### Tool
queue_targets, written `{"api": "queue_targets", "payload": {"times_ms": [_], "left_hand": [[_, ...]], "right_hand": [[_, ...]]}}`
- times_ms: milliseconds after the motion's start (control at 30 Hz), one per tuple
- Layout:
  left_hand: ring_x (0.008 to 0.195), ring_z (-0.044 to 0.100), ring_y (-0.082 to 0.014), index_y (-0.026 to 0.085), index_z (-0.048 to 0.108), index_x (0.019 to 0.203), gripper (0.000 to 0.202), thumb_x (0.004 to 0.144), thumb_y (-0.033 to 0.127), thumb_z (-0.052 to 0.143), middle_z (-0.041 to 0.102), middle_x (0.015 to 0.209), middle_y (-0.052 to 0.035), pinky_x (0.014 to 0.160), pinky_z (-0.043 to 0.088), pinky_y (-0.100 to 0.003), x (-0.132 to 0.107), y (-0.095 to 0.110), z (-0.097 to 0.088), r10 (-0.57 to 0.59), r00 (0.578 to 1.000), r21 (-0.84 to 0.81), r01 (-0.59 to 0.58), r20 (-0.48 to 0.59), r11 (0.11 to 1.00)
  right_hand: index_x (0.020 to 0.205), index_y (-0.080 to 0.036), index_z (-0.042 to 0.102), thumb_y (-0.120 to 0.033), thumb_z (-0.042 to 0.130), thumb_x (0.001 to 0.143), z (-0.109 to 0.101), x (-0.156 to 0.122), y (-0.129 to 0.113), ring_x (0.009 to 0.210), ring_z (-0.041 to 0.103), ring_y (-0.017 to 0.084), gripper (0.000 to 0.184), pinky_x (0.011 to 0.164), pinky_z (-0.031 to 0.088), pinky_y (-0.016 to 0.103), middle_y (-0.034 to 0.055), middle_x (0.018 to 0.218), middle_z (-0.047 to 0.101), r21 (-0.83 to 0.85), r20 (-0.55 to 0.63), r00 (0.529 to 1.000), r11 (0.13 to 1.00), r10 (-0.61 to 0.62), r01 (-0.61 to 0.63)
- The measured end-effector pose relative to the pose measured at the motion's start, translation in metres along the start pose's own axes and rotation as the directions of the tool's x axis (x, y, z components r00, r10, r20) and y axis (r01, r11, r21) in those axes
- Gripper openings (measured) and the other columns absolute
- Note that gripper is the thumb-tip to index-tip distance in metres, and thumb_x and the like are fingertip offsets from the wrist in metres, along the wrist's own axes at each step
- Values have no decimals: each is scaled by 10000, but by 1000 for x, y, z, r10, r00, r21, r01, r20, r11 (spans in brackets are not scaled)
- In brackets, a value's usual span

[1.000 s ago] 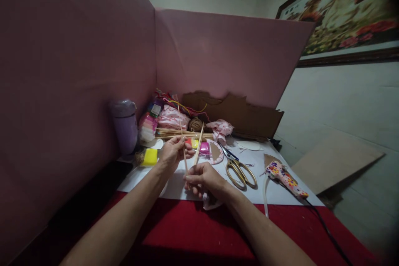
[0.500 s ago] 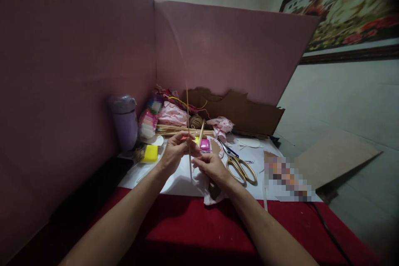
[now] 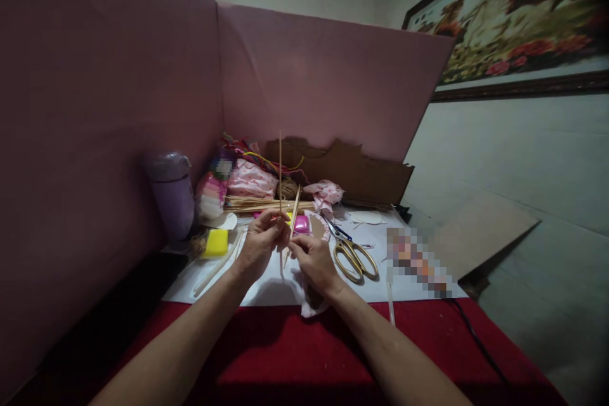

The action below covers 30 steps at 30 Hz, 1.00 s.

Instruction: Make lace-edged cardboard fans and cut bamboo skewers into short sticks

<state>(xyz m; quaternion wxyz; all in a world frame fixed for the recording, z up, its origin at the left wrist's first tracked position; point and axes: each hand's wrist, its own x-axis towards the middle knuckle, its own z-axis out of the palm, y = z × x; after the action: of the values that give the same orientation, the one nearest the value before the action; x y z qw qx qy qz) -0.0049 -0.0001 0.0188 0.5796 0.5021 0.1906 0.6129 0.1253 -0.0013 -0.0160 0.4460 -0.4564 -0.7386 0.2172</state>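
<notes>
My left hand (image 3: 267,238) pinches a thin wooden stick (image 3: 280,177) that stands nearly upright, its lower end showing below the fingers. Close beside it, my right hand (image 3: 314,263) has thumb and forefinger pressed together near the left fingertips; what they hold, if anything, is hidden. A couple of pale sticks (image 3: 295,200) slant behind the right fingers. Under the right hand lies a fabric-edged brown piece (image 3: 311,307), mostly covered. To the right of that hand rest gold-handled scissors (image 3: 349,260). A bright pink block (image 3: 301,224) sits just beyond the hands.
White paper (image 3: 266,292) covers part of a red cloth (image 3: 266,355). Behind are a bundle of sticks (image 3: 247,205), twine ball (image 3: 288,189), pink fabric (image 3: 252,177) and torn cardboard (image 3: 371,174). A purple tumbler (image 3: 174,203) and yellow block (image 3: 217,243) stand left. Pink panels (image 3: 304,70) enclose the back.
The view has turned slightly right, so the scene sits further left. Both hands stay close together, the left still on the upright stick.
</notes>
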Motion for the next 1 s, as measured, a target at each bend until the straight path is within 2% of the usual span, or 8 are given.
{"api": "queue_targets", "payload": {"times_ms": [133, 233, 400, 533, 667, 800, 900, 1000], "left_hand": [[433, 368, -35, 178, 562, 764, 178, 724, 312, 671, 453, 494, 57, 438, 267, -161, 1, 2, 0, -10, 999, -74, 6, -50, 997], [405, 321, -26, 183, 548, 778, 155, 758, 306, 640, 435, 485, 67, 429, 256, -159, 2, 7, -2, -8, 998, -100, 3, -55, 995], [383, 287, -19, 176, 550, 783, 189, 737, 322, 660, 421, 467, 70, 391, 204, -142, 2, 14, -2, -23, 996, -82, 16, -80, 997], [360, 252, -12, 159, 543, 744, 254, 694, 358, 692, 408, 446, 71, 359, 132, -139, -1, 11, 2, -129, 990, -62, 125, -59, 990], [334, 224, -7, 158, 538, 749, 285, 682, 388, 692, 393, 418, 79, 349, 119, -138, -2, 7, 3, -193, 980, -37, 191, -50, 981], [322, 198, -3, 158, 528, 755, 293, 679, 391, 690, 391, 411, 83, 345, 95, -138, -2, 5, 1, -238, 971, -36, 237, -31, 971], [323, 191, -4, 160, 516, 745, 288, 682, 384, 686, 373, 408, 89, 341, 93, -137, -2, 6, 1, -257, 966, -37, 256, -17, 966], [331, 186, -5, 161, 511, 749, 272, 702, 378, 668, 352, 412, 94, 341, 100, -135, -3, 6, 2, -279, 960, -40, 279, -9, 960]], "right_hand": [[639, -170, 601, -336, 412, 883, -10, 6, -6, 593, 525, 119, 350, 583, 350, 212, 19, 623, 609, -140, -67, 998, 990, -11, 2], [640, -162, 614, -260, 412, 858, -39, 19, -12, 605, 536, 127, 313, 569, 330, 215, 33, 632, 627, -283, -84, 993, 953, 86, -107], [765, -151, 653, -189, 425, 805, -93, 21, 2, 817, 590, 191, 235, 639, 333, 248, 109, 853, 672, -700, 8, 929, 665, 371, -259], [943, -106, 605, -155, 554, 693, -101, 4, 27, 852, 599, 248, 260, 627, 346, 270, 176, 956, 637, -744, 4, 870, 582, 493, -327], [1009, -110, 541, -95, 582, 601, -96, 3, 39, 810, 600, 227, 410, 578, 346, 247, 139, 922, 637, -713, 29, 853, 609, 521, -348], [1047, -121, 509, -191, 580, 652, -101, 10, 34, 674, 587, 171, 408, 516, 351, 225, 77, 819, 634, -590, 29, 845, 691, 534, -417], [1112, -124, 475, -239, 573, 689, -110, 5, 27, 538, 535, 128, 450, 482, 371, 222, 15, 685, 591, -337, 12, 810, 765, 586, -548], [1039, -145, 521, -278, 633, 668, -121, -13, 19, 469, 471, 97, 409, 512, 441, 252, -37, 598, 507, 80, 141, 769, 768, 623, -636]]}}
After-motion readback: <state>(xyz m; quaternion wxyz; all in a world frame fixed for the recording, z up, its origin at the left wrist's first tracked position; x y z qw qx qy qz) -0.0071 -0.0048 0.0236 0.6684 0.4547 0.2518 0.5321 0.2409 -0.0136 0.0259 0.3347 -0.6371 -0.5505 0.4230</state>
